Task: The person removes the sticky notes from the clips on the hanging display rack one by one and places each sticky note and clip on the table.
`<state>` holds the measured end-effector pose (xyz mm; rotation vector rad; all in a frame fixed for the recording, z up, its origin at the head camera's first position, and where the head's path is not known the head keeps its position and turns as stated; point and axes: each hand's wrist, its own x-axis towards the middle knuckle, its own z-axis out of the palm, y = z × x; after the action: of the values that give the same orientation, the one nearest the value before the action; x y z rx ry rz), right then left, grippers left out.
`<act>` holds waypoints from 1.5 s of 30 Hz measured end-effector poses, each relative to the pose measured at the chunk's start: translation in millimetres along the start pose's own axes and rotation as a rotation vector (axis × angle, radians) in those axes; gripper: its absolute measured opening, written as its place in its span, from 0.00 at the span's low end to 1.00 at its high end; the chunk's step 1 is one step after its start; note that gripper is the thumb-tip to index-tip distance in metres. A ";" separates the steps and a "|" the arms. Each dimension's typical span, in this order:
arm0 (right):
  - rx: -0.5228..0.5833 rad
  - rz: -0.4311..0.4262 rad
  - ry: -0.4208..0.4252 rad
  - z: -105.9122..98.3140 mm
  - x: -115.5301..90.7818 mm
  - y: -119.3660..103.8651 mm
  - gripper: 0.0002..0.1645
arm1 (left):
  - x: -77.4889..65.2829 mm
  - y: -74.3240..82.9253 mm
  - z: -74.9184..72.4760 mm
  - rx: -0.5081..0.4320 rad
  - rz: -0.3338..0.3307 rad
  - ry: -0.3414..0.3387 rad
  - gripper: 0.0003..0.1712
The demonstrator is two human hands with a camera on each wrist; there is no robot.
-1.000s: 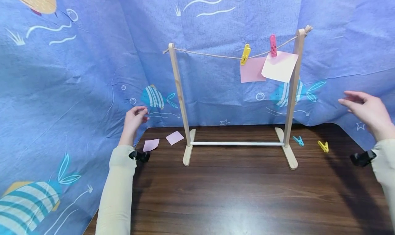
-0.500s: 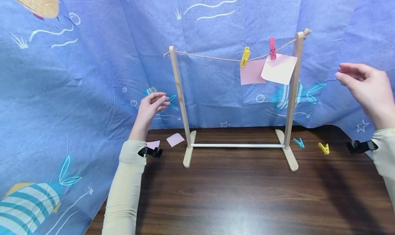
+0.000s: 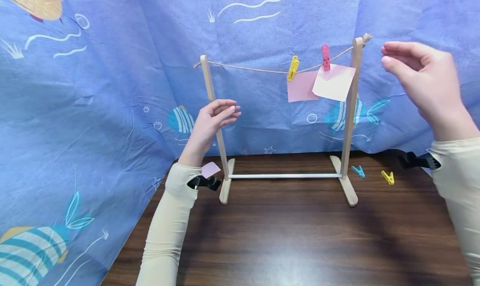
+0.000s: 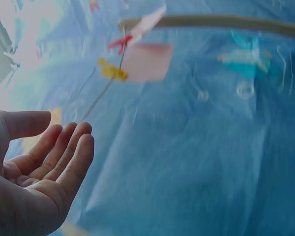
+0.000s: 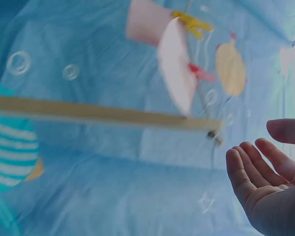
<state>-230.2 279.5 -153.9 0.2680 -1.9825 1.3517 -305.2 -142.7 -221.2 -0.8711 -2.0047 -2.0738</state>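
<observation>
Two pink paper squares hang on a string (image 3: 249, 68) strung between two wooden posts. A yellow clothespin (image 3: 293, 68) holds the left paper (image 3: 301, 87); a pink clothespin (image 3: 326, 57) holds the right, paler paper (image 3: 333, 82). My left hand (image 3: 213, 123) is raised in front of the left post, holding nothing, its fingers loosely bent. To the right of the right post (image 3: 352, 106), my right hand (image 3: 427, 77) is lifted near the string's knot, thumb apart from the fingers. Both wrist views show the palms bare: left hand (image 4: 44, 167), right hand (image 5: 270, 182).
A blue clothespin (image 3: 358, 171) and another yellow clothespin (image 3: 388, 177) lie on the dark wooden table (image 3: 285, 223), right of the stand. A pink paper (image 3: 211, 169) lies by the stand's left foot (image 3: 226, 186). A blue fish-print cloth (image 3: 258, 119) hangs behind.
My left hand has moved right and up, from above the loose papers to the left post. My right hand has risen and come left toward the right post. Its fingers stay loosely bent.
</observation>
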 end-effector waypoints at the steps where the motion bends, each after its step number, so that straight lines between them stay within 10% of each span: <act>1: 0.014 -0.013 -0.005 3.3 1.3 -5.2 0.21 | 1.2 0.9 5.6 -0.008 0.002 -0.017 0.13; 14: -0.012 -0.104 -0.085 45.0 20.5 -48.4 0.22 | 25.6 -15.8 66.0 -0.025 -0.011 -0.128 0.18; 45: -0.287 -0.058 -0.360 98.7 54.6 -45.2 0.33 | 80.2 -65.2 99.9 -0.048 -0.110 -0.123 0.23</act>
<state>-288.9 185.1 -104.9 0.4534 -2.4145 1.0169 -371.1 -17.1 -244.5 -0.9386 -2.1174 -2.1846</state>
